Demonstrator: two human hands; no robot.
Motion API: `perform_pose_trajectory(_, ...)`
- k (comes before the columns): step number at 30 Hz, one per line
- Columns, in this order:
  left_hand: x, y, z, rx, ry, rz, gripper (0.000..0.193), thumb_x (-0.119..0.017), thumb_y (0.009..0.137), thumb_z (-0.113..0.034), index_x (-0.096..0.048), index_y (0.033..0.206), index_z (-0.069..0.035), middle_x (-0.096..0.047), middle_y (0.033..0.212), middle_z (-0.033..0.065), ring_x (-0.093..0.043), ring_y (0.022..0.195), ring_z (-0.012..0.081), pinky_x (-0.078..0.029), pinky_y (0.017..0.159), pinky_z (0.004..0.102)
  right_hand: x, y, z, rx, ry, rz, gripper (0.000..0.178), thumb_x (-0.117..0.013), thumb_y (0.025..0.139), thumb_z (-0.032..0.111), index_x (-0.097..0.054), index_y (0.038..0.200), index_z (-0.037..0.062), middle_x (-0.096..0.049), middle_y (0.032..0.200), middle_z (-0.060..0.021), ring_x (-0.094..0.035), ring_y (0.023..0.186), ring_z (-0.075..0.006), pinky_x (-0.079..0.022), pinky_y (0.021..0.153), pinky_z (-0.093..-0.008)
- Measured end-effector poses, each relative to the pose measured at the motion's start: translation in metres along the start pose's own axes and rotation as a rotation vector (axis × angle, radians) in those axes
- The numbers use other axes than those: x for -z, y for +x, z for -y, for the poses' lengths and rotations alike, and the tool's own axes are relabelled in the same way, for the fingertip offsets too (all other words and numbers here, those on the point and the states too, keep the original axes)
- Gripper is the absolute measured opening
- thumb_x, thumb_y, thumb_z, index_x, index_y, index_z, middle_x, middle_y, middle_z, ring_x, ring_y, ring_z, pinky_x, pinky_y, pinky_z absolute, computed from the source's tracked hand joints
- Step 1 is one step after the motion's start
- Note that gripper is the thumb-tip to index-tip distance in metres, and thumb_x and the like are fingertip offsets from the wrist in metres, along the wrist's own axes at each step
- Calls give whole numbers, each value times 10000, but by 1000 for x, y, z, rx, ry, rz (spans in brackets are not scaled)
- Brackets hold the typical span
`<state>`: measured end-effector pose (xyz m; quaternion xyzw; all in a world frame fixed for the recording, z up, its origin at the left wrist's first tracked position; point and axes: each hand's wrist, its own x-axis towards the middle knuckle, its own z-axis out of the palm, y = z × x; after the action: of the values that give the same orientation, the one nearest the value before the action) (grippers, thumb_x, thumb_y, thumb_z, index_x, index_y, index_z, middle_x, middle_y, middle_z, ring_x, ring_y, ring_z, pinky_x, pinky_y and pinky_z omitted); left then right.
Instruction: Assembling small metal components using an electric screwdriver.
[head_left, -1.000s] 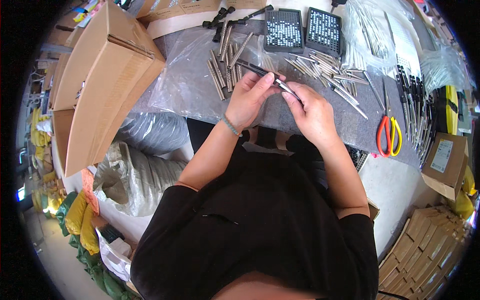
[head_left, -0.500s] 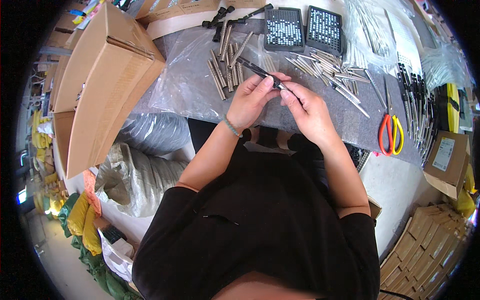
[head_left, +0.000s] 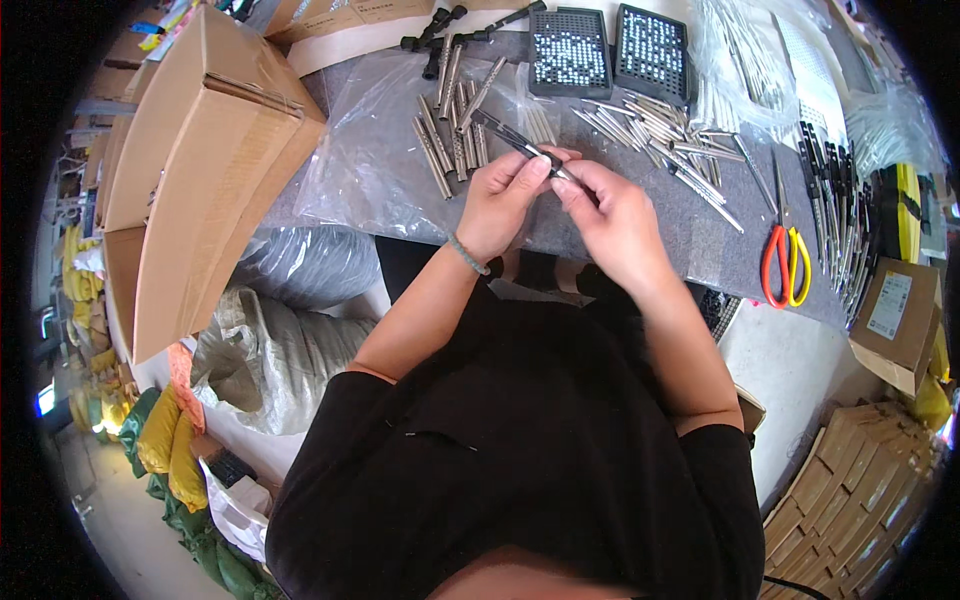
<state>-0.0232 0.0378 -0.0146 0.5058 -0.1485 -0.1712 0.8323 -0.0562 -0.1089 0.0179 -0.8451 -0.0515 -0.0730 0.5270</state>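
Note:
Above the front edge of the grey table, my left hand (head_left: 505,200) pinches a slim black rod-like piece (head_left: 506,132), which slants up and to the left. My right hand (head_left: 618,215) closes its thumb and fingers on the lower end of the same piece, where a silvery part shows. My fingers hide how the parts join. Just beyond my left hand, several silvery perforated tubes (head_left: 430,145) lie on a clear plastic sheet (head_left: 350,165). Thin metal rods (head_left: 690,150) are heaped beyond my right hand.
Two black trays (head_left: 570,94) of small silvery pieces stand at the back, beside black T-shaped parts (head_left: 445,40). Scissors (head_left: 777,268) with red and yellow handles and black-ended rods (head_left: 828,190) lie to the right. A large cardboard box (head_left: 230,150) leans at the left.
My right hand has turned slightly about the black piece, its fingers curling more. The left hand keeps nearly the same place. The view has shifted a little.

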Motion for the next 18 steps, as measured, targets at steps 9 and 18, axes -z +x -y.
perform_pose_trajectory(9,-6,-1,0,-43,-136,-94,283,-454,961,-161,-559,1117,50,-573,1158,136,-548,1043,190,-440,927,334,-8,0,14,313,-460,-272,173,-632,798,195,-636,913,66,-630,724,-63,-612,628,-246,-470,539,-326)
perform_pose_trajectory(18,-3,1,4,-117,-168,-163,280,-472,954,-170,-572,1093,51,-578,1149,152,-555,1045,209,-440,936,342,-7,3,20,253,-513,-187,213,-626,799,207,-602,961,70,-621,749,-51,-605,607,-215,-482,532,-356)
